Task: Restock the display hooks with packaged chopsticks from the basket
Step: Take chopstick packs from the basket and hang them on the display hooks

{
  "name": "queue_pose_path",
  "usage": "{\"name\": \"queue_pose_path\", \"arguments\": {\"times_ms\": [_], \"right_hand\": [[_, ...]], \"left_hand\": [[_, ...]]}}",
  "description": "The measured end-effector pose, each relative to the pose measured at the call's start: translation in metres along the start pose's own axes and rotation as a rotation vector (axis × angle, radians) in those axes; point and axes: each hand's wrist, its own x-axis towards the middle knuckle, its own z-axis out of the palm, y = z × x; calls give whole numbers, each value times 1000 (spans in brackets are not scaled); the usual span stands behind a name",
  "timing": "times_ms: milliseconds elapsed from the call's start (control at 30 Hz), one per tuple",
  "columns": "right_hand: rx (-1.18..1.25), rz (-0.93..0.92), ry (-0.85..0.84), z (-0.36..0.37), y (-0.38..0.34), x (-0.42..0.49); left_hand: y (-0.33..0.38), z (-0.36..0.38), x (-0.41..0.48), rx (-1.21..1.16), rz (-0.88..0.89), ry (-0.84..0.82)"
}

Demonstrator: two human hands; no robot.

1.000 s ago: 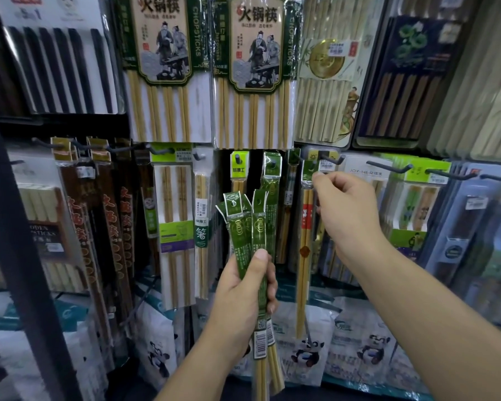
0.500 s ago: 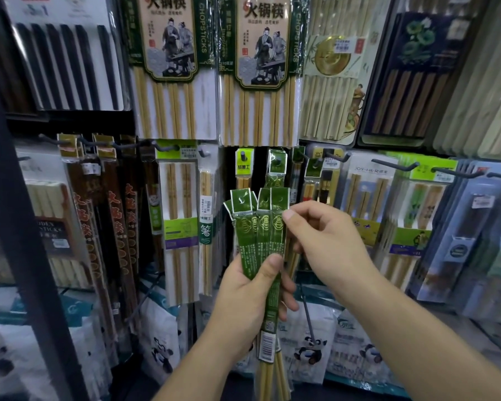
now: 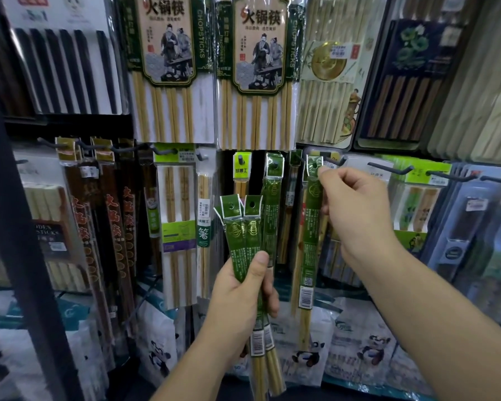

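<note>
Stock on hand: we are gripping a small bundle of green-sleeved chopstick packs (image 3: 245, 244) in our left hand (image 3: 243, 296), fingers wrapped tight round the middle of the sleeves, hang-tabs fanned upward and bamboo tips pointing down. At least two tabs are showing, with the edge of a possible third; we are not able to fix the count.

Item in transit: we are pinching one more green pack (image 3: 311, 227) at its punched tab between the thumb and fingertips of our right hand (image 3: 356, 209), the remaining fingers curled in. The pack is hanging straight down. Its tab is sitting just beside the tip of a dark display hook (image 3: 334, 161); whether the hole is already over the hook we cannot tell, since our fingers are covering the spot.

Already displayed: at least one matching green pack (image 3: 274, 198) is hanging from the neighbouring peg to the left, beside a lime-headed pack (image 3: 241, 169). The surrounding hooks are carrying other chopstick lines, including the large hot-pot cards (image 3: 168, 68) above.

Source: the basket is not appearing in view, so we are unable to say how much stock is waiting there.

Status, as we are judging it: restocking is partway. The single pack is being hung now, the bundle in our left hand is waiting its turn, and more may follow.
</note>
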Motion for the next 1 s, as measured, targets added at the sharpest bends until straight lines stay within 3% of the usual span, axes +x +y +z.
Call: {"name": "queue_pose_path", "arguments": {"times_ms": [167, 500, 700, 767, 900, 1000], "right_hand": [[-21, -29, 44, 1, 3, 0], [-130, -79, 73, 2, 13, 1], [-109, -47, 108, -4, 12, -12], [-127, -47, 37, -5, 9, -21], [-230, 36, -260, 2, 6, -40], [-212, 44, -296, 5, 7, -45]], "left_hand": [[-1, 0, 0, 43, -15, -25], [2, 1, -1, -166, -97, -1], [5, 0, -5, -150, -79, -51], [7, 1, -7, -142, -78, -76], [9, 3, -9, -137, -65, -114], [9, 5, -10, -153, -55, -115]]}}
